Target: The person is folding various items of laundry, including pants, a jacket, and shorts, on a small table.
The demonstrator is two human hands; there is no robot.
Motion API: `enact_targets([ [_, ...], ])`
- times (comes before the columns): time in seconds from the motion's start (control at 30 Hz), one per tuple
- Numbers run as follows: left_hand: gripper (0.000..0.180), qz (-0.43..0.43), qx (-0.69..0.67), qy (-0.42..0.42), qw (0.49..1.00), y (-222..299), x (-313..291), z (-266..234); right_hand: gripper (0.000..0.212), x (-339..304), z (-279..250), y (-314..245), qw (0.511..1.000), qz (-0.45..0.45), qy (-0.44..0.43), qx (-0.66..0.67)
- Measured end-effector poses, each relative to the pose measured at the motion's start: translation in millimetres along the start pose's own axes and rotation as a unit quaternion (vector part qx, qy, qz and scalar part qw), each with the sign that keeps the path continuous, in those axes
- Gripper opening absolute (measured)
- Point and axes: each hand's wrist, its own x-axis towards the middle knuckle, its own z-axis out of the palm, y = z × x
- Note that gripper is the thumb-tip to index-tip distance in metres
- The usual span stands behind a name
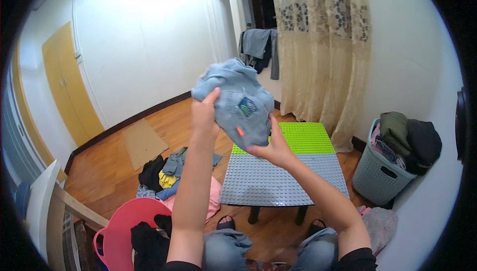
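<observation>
A bunched light-blue denim garment (236, 89) is held up in front of me, above the far part of a low studded table. It bears a dark patch and a small orange tag. My left hand (206, 112) grips its left side, thumb on top. At its lower right edge, my right hand (273, 146) pinches the cloth between thumb and fingers. Some of the fingers are hidden behind the garment. The low table (283, 179) has a grey studded near part and a green far part.
At lower left stands a pink tub (119, 226) with dark clothes in it. A heap of clothes (171, 171) lies on the floor left of the table. To the right, a grey laundry basket (380, 179) is piled with clothes. A beige curtain (323, 57) hangs behind.
</observation>
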Motion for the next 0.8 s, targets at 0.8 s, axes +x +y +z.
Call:
enact_targets([
  [0.8, 0.045, -0.312, 0.584, -0.367, 0.653, -237, -113, -41, 0.06, -87, -65, 89, 0.726, 0.25, -0.445, -0.461],
])
